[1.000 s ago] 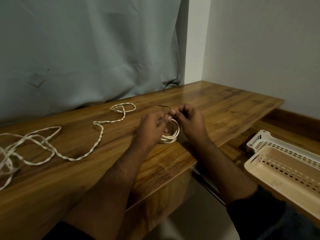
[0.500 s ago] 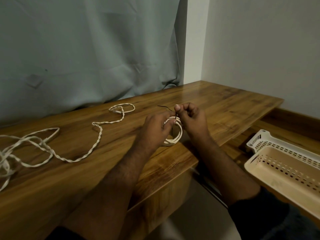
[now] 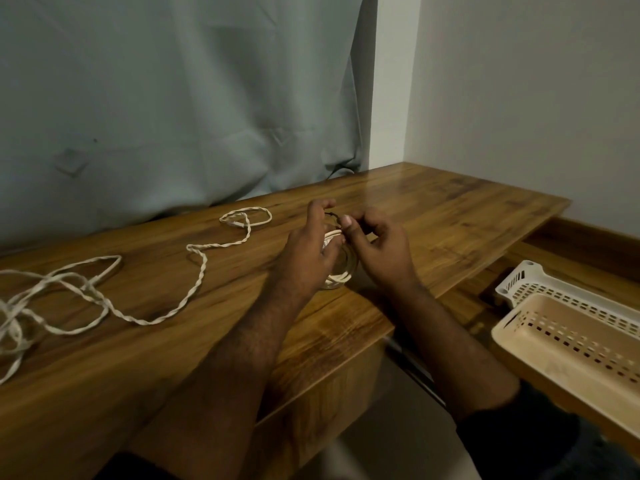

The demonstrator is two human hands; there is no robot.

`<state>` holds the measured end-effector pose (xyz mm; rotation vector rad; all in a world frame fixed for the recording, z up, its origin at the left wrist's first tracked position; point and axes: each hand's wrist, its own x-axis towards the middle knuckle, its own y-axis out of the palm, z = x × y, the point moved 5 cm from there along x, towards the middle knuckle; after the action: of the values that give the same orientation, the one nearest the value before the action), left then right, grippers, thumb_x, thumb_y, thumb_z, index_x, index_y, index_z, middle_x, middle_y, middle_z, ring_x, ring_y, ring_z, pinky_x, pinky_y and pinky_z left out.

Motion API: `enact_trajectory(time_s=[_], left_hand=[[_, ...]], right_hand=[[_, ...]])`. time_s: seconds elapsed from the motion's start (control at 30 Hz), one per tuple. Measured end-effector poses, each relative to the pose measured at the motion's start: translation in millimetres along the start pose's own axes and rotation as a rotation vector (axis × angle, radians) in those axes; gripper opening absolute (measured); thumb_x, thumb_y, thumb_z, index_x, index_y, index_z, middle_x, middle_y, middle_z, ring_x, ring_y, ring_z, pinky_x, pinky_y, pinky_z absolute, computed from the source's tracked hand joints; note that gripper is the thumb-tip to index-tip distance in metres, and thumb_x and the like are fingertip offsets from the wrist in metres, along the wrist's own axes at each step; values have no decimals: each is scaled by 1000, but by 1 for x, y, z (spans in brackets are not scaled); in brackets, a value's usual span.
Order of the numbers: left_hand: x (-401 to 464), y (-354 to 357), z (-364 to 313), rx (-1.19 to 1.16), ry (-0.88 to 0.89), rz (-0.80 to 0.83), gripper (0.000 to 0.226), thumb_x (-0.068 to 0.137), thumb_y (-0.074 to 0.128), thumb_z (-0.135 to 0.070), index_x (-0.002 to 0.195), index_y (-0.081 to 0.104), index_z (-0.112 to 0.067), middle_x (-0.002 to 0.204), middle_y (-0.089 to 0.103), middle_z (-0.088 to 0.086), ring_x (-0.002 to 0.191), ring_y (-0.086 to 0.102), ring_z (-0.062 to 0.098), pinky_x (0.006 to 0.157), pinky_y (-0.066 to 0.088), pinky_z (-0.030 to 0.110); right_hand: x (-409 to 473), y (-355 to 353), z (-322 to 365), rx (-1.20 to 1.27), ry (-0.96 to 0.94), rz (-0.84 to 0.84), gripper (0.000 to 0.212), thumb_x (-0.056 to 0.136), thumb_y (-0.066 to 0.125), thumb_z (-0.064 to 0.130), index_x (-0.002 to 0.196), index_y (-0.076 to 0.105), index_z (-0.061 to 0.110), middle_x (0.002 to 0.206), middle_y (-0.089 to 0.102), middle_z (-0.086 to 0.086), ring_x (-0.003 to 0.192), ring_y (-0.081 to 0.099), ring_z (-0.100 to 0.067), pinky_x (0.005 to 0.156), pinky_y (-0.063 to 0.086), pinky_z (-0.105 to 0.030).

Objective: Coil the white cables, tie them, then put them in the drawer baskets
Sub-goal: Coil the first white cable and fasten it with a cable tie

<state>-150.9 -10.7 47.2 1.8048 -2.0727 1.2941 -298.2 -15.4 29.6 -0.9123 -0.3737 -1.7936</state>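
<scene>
A small coil of white cable (image 3: 341,277) stands on the wooden desk (image 3: 450,216) between my hands. My left hand (image 3: 308,251) grips the coil's upper part, thumb raised. My right hand (image 3: 377,247) pinches a thin dark wire tie (image 3: 331,215) at the top of the coil. A long twisted white cable (image 3: 197,282) lies loose across the desk to the left, ending in a tangle (image 3: 14,323) at the left edge. Two drawer baskets sit lower right: a beige one (image 3: 540,362) and a white one (image 3: 519,284) behind it.
A grey-blue curtain (image 3: 173,98) hangs behind the desk and a white wall (image 3: 519,98) closes the right side. The baskets rest in a pulled-out wooden drawer (image 3: 571,244) below the desk's right end.
My hands have shifted slightly. The left thumb has lifted off and the right fingers have worked the dark tie around the top of the coil.
</scene>
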Motion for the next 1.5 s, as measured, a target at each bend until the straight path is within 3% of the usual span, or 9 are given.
enact_trajectory(time_s=[0.2,0.4,0.57,0.67,0.77,0.9,1.1,1.27,1.5], left_hand=[[-1,-2,-11,206,123,68,52,101,61,-20,146,35,-24,115,72,9,103,70,28,84,57,47],[1,-5,-9,287,152,73,55,101,61,-22,149,33,-23,102,70,7,90,68,27,73,55,42],[2,-6,-2,157,65,40,57,98,65,-16,148,37,-22,98,60,-6,94,64,19,75,45,31],[2,-7,-1,106,6,45,59,98,66,-13,149,39,-21,113,60,-6,107,57,13,84,39,23],[2,-6,3,97,-20,57,61,97,67,-13,150,39,-23,123,62,0,118,59,20,88,40,24],[3,-6,2,96,-30,63,65,96,68,-9,152,37,-22,109,57,-7,111,59,14,87,38,22],[4,-6,3,108,16,32,68,96,66,-6,154,34,-19,123,68,12,112,65,25,87,44,26],[5,-6,6,82,3,34,66,97,67,-9,154,35,-21,127,68,10,117,64,23,90,44,25],[5,-5,8,32,-38,20,68,99,66,-14,157,33,-25,134,67,7,127,59,19,94,42,24]], right_hand=[[-1,2,2,98,52,16,12,101,64,15,96,74,11,84,72,4,79,67,-8,72,51,-25],[0,0,-2,300,121,32,18,99,65,8,113,70,-2,101,74,-18,93,71,-21,81,57,-31],[-1,2,-8,433,209,74,19,96,67,3,112,65,-6,95,71,-14,87,70,-18,79,57,-30],[-2,3,-10,459,234,83,22,96,66,0,111,63,-15,96,71,-17,85,71,-15,76,57,-25],[-2,4,-12,442,263,98,13,94,67,-2,103,67,-10,93,72,-15,82,71,-13,74,57,-24],[-2,6,-15,394,257,118,4,92,71,1,93,73,5,92,74,-16,84,71,-19,76,57,-30],[-1,9,-9,254,167,136,9,94,71,3,97,74,-5,85,76,-8,76,69,-6,70,51,-18],[0,8,-11,264,177,135,12,94,71,5,100,74,-4,94,77,-17,88,73,-21,81,57,-31],[0,6,-16,298,224,115,16,94,70,3,108,71,-4,96,76,-13,87,72,-14,76,55,-25]])
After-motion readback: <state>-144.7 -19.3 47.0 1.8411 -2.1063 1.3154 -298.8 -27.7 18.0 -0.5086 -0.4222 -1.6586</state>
